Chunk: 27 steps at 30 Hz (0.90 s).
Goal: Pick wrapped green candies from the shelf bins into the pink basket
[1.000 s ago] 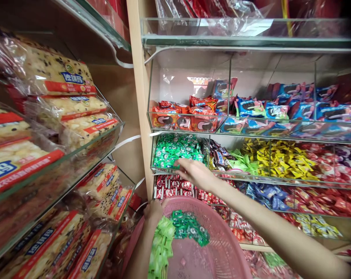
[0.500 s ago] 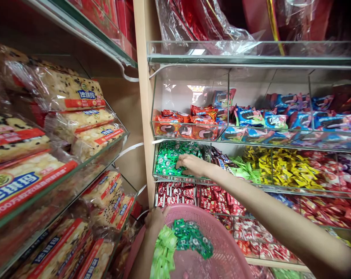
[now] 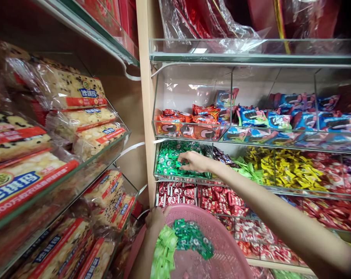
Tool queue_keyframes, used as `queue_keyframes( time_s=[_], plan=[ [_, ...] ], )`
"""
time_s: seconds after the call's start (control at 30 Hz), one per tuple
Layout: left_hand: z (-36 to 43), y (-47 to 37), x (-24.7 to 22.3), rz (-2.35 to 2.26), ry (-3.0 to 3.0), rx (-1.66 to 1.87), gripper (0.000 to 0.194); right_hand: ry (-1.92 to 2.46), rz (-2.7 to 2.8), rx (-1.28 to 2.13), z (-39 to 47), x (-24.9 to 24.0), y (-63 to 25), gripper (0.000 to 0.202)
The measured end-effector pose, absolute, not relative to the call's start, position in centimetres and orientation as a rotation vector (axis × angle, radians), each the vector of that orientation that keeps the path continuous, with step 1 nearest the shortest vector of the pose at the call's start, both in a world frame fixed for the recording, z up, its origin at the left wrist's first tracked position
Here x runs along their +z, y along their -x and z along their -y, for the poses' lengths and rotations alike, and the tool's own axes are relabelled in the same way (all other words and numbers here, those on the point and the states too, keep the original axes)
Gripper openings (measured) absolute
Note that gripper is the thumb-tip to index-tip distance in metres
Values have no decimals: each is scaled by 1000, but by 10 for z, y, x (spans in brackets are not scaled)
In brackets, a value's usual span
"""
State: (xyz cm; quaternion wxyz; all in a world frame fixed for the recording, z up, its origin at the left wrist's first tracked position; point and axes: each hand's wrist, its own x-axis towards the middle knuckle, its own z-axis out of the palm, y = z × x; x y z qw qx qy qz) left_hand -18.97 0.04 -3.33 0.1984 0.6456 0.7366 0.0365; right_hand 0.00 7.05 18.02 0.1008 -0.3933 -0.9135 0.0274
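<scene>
My left hand (image 3: 156, 219) is closed on the left rim of a pink perforated basket (image 3: 230, 248). Inside the basket lie dark green wrapped candies (image 3: 192, 237) and a heap of light green packets (image 3: 164, 252). My right hand (image 3: 192, 162) reaches into a shelf bin of green wrapped candies (image 3: 168, 157). Its fingers are curled down at the candies, with a green one at the fingertips.
Left shelves hold wrapped pastry bars (image 3: 85, 93). A wooden post (image 3: 146, 100) stands between the shelf units. Right of the green bin lie yellow packets (image 3: 291, 168); red packets (image 3: 177, 193) sit below, orange ones (image 3: 206, 126) above. Glass shelf edges (image 3: 250, 59) run across.
The view has shifted slightly. My right hand stays at the green candies, its fingers now a little more drawn together. My left hand has kept its place on the basket.
</scene>
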Motion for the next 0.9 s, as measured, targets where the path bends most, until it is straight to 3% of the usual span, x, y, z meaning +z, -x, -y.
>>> queue_keyframes(
  time_s=[0.6, 0.9],
  plan=[
    [0, 190, -32, -2059, -1787, 97, 69, 926, 2753, 396, -79, 164, 25, 20],
    [0, 190, -33, -2059, -1787, 112, 70, 938, 2676, 589, -75, 165, 21, 33]
  ],
)
